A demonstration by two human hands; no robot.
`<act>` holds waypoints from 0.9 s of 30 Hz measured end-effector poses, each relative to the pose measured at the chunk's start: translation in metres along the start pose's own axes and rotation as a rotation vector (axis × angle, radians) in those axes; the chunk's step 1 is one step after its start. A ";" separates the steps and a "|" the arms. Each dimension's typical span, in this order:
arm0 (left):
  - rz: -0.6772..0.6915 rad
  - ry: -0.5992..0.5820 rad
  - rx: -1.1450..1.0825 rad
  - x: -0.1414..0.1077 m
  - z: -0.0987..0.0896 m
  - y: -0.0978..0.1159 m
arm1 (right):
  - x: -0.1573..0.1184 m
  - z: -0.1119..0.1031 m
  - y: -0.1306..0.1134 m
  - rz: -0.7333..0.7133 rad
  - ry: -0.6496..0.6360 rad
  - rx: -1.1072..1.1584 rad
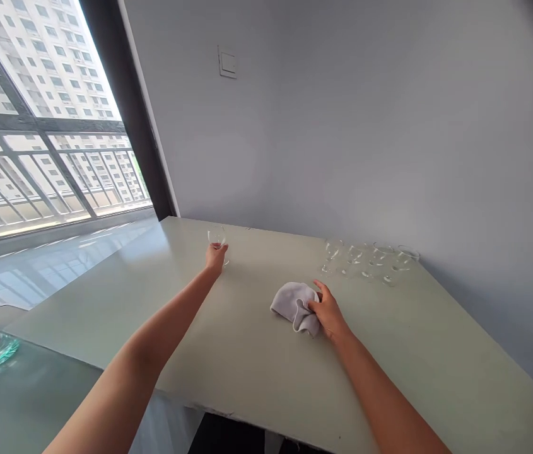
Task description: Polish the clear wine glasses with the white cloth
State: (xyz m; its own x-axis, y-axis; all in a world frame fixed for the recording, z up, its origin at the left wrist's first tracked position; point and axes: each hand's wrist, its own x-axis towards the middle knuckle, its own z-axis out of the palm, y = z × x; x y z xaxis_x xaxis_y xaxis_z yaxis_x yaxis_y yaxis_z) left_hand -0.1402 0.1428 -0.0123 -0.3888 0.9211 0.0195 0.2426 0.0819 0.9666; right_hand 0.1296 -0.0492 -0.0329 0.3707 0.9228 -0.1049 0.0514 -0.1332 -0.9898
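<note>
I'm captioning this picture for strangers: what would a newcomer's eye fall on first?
Probably the bright window at upper left, with a tall building outside. Next, the pale cloth near the middle of the table, with the right hand at its right edge. Then the clear stemmed glass in the left hand, farther back, and the similar glasses grouped at far right.

Clear stemmed glass (216, 235) was held upright in the left hand (216, 256), bowl uppermost; pale lilac-grey cloth (291, 301), rumpled and folded, was grasped at its right side by the right hand (327, 311).
</note>
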 end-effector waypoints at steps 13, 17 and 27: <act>0.191 -0.404 -0.132 -0.148 0.032 0.010 | -0.005 -0.012 -0.020 0.108 -0.001 0.538; 0.246 -0.402 -0.127 -0.156 0.031 0.005 | -0.008 -0.013 -0.021 -0.032 0.034 0.397; 0.719 -0.324 0.395 -0.159 0.024 -0.003 | -0.039 0.005 -0.030 -0.525 0.259 -0.067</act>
State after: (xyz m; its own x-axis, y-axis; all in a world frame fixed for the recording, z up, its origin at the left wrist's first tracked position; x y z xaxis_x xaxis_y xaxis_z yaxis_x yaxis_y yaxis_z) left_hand -0.0578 0.0054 -0.0246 0.2334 0.8579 0.4578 0.6446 -0.4890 0.5877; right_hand 0.1093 -0.0796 0.0006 0.4939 0.7539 0.4333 0.3452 0.2874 -0.8934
